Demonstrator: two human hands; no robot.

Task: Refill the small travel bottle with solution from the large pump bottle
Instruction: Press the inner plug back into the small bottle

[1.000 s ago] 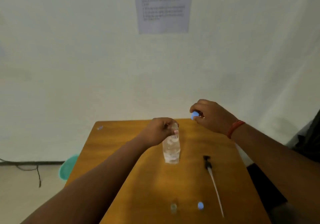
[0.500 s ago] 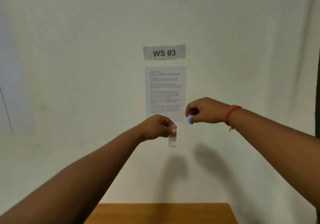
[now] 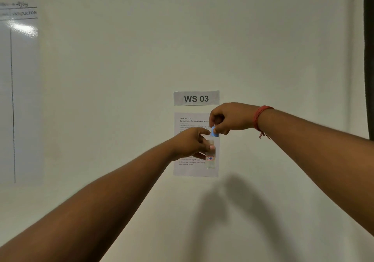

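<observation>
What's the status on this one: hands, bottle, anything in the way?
Left hand grips small bottle, upright, raised. Right hand pinches blue cap at bottle's mouth. Nothing in the way; pump bottle out of view.

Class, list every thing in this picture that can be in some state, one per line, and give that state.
small bottle: held up in the air, upright, neck uncapped, some clear liquid inside
blue cap: off the bottle, tilted, just above its neck
left hand: grips the bottle near its top
right hand: pinches the cap
instruction sheet: stuck flat on the wall
WS 03 label: stuck above the sheet
</observation>
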